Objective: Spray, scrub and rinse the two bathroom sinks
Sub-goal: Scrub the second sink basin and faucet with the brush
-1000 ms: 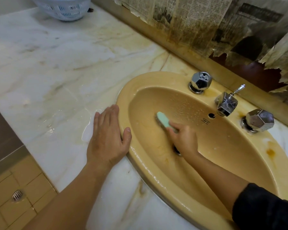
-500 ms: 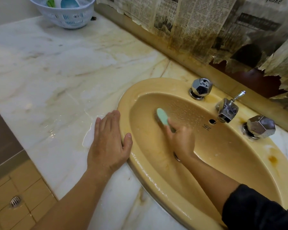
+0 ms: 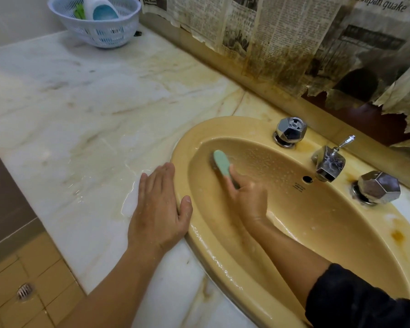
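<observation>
My right hand (image 3: 247,197) pinches the green brush (image 3: 221,163) to scrub the sink (image 3: 341,233) wall. My left hand (image 3: 158,209), fingers straight and together, leans on the surface (image 3: 81,114) for balance.

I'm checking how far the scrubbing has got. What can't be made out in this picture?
- Sink drain: head view, hidden behind the right hand.
- Brush bristles: face down, under its green back.
- Second sink: outside the frame.
- Basket contents: cut off by the top edge.
- Maker's mark by the overflow hole: too small.
</observation>
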Demonstrator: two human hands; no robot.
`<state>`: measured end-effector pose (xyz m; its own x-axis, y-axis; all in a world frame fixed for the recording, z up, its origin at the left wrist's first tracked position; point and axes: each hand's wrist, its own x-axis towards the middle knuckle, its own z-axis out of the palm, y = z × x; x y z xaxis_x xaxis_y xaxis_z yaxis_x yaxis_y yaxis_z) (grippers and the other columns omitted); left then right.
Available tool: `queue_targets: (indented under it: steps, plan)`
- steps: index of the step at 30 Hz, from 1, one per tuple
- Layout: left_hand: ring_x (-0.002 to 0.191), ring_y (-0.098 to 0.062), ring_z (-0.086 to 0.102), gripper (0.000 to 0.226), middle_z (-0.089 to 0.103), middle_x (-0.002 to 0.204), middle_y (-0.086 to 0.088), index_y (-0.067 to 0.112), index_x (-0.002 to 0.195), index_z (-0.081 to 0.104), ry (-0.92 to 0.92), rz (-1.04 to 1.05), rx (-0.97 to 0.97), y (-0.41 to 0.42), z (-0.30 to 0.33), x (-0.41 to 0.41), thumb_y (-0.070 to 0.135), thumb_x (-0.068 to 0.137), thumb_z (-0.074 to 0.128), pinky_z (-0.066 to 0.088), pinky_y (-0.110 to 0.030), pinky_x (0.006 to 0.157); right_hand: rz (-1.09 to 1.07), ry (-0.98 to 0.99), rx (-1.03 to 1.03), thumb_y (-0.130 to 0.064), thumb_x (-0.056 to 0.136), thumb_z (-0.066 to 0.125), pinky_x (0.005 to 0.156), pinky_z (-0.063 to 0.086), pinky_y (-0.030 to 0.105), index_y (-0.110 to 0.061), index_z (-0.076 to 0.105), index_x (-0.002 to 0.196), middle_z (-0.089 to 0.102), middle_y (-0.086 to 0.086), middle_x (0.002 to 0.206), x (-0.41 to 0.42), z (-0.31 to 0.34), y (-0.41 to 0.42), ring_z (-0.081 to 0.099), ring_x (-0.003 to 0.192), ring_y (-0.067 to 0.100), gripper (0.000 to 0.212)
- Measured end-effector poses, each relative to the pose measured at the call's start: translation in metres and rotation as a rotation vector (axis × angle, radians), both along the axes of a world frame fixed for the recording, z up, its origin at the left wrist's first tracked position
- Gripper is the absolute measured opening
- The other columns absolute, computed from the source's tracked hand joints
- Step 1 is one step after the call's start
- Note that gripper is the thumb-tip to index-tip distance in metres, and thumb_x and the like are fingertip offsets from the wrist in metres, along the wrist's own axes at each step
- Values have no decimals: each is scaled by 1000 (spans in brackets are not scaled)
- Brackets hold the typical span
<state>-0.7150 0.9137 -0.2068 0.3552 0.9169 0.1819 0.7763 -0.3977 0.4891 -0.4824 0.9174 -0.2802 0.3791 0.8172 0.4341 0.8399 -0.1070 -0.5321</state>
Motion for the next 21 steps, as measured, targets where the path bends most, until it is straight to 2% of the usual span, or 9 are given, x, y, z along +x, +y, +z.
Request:
queue_targets:
  steps: [1, 5, 8, 10, 12, 15, 18, 21]
  plan:
    - [140, -31, 37, 74, 47, 143, -15, -1, 148, 34, 0, -1, 0, 0, 0, 0, 41, 88, 31, 10, -47, 125, 12, -30, 12, -39, 93, 64, 45, 49, 32, -32, 66, 125, 72, -4, 66, 0, 0, 0, 57, 46, 16, 33]
    - [141, -30, 38, 73, 47, 144, -14, -1, 148, 34, -4, 0, 2, 0, -1, 0, 41, 88, 31, 10, -47, 125, -54, 124, 69, -33, 90, 69, 45, 48, 34, -31, 66, 124, 72, -1, 65, 3, 2, 7, 57, 46, 21, 34]
    - [141, -30, 38, 73, 47, 144, -14, -1, 148, 34, -1, -2, 7, 0, 0, 0, 41, 88, 31, 11, -48, 124, 45, 4, 63, -39, 91, 64, 43, 47, 32, -30, 69, 122, 69, -3, 61, -7, 3, 8, 56, 45, 18, 33]
    - [141, -29, 38, 73, 47, 144, -14, -1, 148, 34, -5, -1, 4, -1, 1, 1, 41, 88, 31, 11, -48, 125, -36, 103, 70, -49, 90, 58, 45, 48, 37, -34, 66, 124, 72, 0, 65, 0, 5, 14, 56, 47, 20, 38]
    - [141, -29, 38, 73, 47, 145, -14, -1, 148, 35, -7, 3, 5, 0, 0, 1, 41, 89, 31, 11, -47, 125, -37, 172, 95, -49, 89, 56, 47, 50, 38, -33, 66, 124, 72, 0, 67, -3, 4, 15, 58, 49, 21, 40]
    - [140, -30, 38, 72, 47, 144, -14, -1, 148, 35, -1, 1, 10, 0, 0, 1, 40, 89, 31, 12, -48, 124, 69, 34, 83, -43, 91, 58, 43, 45, 31, -29, 70, 122, 62, -10, 57, -13, 7, 10, 53, 46, 15, 36]
    - [139, -31, 39, 72, 48, 143, -14, -1, 147, 35, -6, 5, 6, 0, 1, 1, 40, 89, 31, 13, -49, 124, -62, 185, 73, -43, 90, 63, 46, 46, 35, -32, 66, 125, 74, -1, 69, 1, 4, 13, 57, 48, 19, 36]
    - [139, -32, 39, 72, 48, 143, -16, -2, 147, 35, 2, 7, 10, -1, 0, 1, 40, 89, 30, 13, -50, 124, 100, 220, 5, -39, 91, 65, 50, 48, 37, -33, 66, 126, 71, -1, 66, -21, 0, 4, 59, 52, 19, 35]
